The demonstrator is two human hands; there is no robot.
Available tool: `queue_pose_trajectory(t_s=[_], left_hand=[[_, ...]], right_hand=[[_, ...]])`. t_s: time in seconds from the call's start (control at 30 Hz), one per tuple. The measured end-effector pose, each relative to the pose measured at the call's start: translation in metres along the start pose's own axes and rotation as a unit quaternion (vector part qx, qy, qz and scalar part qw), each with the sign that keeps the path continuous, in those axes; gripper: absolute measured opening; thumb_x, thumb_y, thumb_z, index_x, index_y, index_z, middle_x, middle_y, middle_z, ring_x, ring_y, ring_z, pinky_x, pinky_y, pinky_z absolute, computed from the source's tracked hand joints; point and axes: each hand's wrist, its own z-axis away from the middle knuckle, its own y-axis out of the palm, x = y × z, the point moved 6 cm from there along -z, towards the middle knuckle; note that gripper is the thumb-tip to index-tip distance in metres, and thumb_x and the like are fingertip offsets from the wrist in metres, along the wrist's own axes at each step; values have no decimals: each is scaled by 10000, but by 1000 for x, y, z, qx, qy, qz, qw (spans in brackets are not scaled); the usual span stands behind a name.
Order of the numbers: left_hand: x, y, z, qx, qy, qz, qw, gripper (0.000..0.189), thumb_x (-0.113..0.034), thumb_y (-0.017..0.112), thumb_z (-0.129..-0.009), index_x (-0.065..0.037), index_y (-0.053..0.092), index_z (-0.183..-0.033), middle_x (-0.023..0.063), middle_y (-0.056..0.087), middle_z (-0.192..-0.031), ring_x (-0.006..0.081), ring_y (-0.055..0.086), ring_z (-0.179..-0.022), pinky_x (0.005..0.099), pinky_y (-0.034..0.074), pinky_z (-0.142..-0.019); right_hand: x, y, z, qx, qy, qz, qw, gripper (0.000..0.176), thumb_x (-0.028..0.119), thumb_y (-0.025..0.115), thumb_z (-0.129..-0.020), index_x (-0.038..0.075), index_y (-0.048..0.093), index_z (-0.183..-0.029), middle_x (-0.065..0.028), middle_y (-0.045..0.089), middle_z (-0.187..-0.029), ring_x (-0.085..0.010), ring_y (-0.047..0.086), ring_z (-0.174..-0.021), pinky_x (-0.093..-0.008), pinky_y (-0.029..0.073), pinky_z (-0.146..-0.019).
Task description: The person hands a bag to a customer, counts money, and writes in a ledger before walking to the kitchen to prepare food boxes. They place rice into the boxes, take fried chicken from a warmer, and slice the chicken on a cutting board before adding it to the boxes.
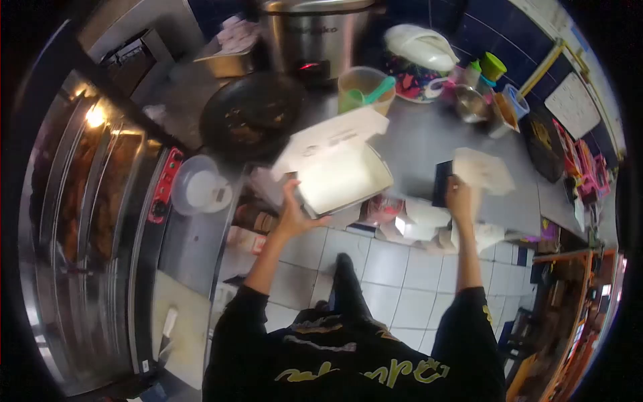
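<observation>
My left hand (295, 213) is closed on the lower left corner of a takeout box (345, 179). The lid (335, 137) of this box is raised, its inside is bare white, and its outer wall is dark. To the right, my right hand (461, 199) is closed on a second carton (483, 169), blurred, with a pale flap and a dark panel (441, 182). Both hands are above the front edge of the metal counter (415, 144). Behind the left box is a clear tub (355, 84) with a green-handled utensil (382, 90).
A dark wok (251, 114) and a large steel cooker (311, 40) stand at the back. A lit glass cabinet (87, 174) is on the left, near a plastic container (199, 187) and a cutting board (184, 328) with a knife (169, 325). Pans and metal pots (471, 104) line the right side.
</observation>
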Motion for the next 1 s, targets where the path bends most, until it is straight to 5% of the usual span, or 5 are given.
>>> queue_pose_trajectory(t_s=[0.3,0.57,0.6,0.8,1.0], left_hand=[[56,101,-98,257,-31,55,964,931,-265,838,-520,-42,267,-1220,211,403,-1170,334,404,-1128,390,339,-952],[44,56,-64,88,-112,115,983,964,-164,774,-628,-40,170,-1368,218,206,-1418,346,271,-1279,409,245,-1050],[46,39,-35,10,-128,143,981,785,-122,740,-666,-25,301,-1309,197,331,-1364,325,355,-1236,395,296,-1021],[160,-75,293,-178,-271,-151,934,150,-12,531,-801,-18,561,-948,92,587,-897,194,566,-836,311,467,-741],[319,-223,648,-294,-566,-115,761,187,-133,561,-833,-40,523,-990,81,525,-994,191,534,-817,296,440,-730]], right_hand=[[-6,182,-74,273,159,-86,945,428,329,305,-926,6,586,-943,-268,579,-946,-420,544,-925,-445,430,-785],[-69,195,-96,150,-87,109,979,389,233,336,-919,30,481,-1218,-205,579,-1082,-353,599,-885,-415,476,-730],[-37,165,-90,151,112,27,982,402,265,324,-931,9,537,-1157,-174,592,-1098,-291,592,-957,-357,454,-805],[82,86,56,-221,-81,-26,972,393,271,365,-948,-26,543,-1134,-146,568,-1136,-239,526,-1052,-359,401,-894],[62,282,369,12,152,-165,974,301,80,468,-889,-20,486,-1172,-121,532,-1104,-198,495,-1000,-311,384,-881]])
